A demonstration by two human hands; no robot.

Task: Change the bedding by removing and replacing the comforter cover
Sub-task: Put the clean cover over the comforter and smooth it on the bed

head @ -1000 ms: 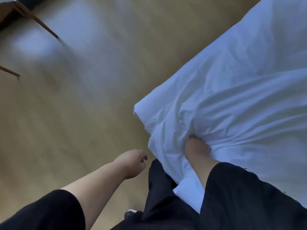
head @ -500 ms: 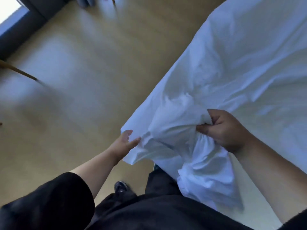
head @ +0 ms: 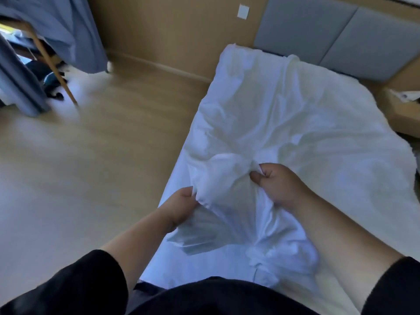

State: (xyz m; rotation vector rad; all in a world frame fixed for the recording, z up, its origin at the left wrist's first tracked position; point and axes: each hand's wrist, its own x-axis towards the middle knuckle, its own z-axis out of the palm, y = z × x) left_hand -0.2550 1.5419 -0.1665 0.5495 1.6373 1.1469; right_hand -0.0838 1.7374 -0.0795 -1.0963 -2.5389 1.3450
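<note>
One white comforter cover (head: 284, 123) lies rumpled along the bed (head: 163, 253), its near end bunched up in front of me. My two hands are both on it: my left hand (head: 179, 208) pinches a gathered corner, my right hand (head: 279, 185) fists a fold just beside it, knuckles up. Both forearms reach forward from black sleeves. One grey headboard (head: 341, 30) stands beyond.

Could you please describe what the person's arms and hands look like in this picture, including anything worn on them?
Both forearms are bare. Black sleeves cover the upper arms: the left sleeve ends near the elbow, as does the right sleeve. The left hand and the right hand show no gloves, and I can see no rings, watch or bracelets.
</note>
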